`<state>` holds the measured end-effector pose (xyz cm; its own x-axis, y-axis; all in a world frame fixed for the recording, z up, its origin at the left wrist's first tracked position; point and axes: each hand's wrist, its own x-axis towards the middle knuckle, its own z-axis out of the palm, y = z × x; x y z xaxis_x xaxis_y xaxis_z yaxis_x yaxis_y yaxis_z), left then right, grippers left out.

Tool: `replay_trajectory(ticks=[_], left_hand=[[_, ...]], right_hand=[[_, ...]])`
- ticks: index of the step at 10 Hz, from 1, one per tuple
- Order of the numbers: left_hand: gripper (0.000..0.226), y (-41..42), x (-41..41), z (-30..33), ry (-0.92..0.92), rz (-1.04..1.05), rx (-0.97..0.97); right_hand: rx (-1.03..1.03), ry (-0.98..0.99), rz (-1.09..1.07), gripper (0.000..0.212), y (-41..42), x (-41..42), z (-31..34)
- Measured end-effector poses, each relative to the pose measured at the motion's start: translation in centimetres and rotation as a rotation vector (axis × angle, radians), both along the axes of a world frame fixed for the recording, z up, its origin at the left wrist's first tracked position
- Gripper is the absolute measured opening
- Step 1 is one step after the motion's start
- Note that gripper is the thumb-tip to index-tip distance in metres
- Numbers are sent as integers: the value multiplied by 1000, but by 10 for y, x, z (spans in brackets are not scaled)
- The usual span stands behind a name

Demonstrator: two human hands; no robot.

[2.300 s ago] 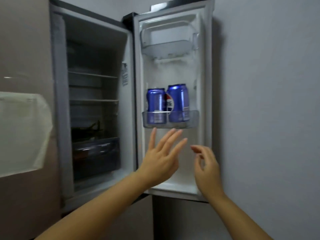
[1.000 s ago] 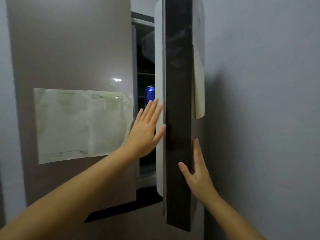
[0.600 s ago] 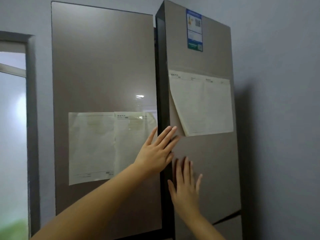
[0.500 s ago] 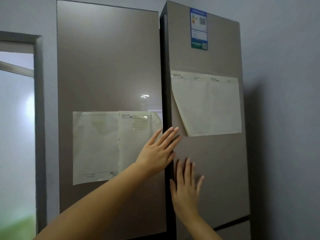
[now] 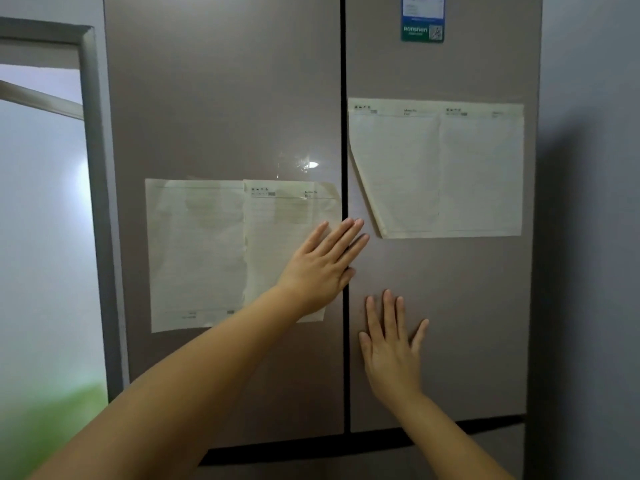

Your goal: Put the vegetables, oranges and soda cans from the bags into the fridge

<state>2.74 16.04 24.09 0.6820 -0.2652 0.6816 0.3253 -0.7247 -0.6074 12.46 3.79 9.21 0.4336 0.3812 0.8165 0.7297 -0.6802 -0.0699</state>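
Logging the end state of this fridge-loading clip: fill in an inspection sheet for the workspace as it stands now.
Surface: fridge front; left door and right door look flush, with a dark seam between them.
Job's things: no vegetables, oranges, cans or bags in view.
Clutter: paper sheets stuck on the left door; another sheet on the right door, one corner folded; a label at the top of the right door.
Grippers: left hand flat across the seam; right hand flat on the right door, fingers spread.
Cables: nothing seen.
Surroundings: grey wall to the right; window frame to the left.
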Motion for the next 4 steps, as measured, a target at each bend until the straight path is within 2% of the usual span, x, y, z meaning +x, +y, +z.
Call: replay_trajectory(ticks=[1, 2, 3, 4], left_hand=[[56, -13, -9, 3, 103, 95, -92], [59, -39, -14, -2, 144, 114, -219], [53, -50, -26, -39, 135, -78, -231], [49, -51, -65, -124, 216, -300, -317]], right_hand=[[-62, 79, -18, 56, -12, -11, 9], [-203, 234, 81, 72, -36, -32, 31], [-344, 504, 273, 64, -72, -47, 67], [-474, 700, 332, 42, -123, -69, 113]])
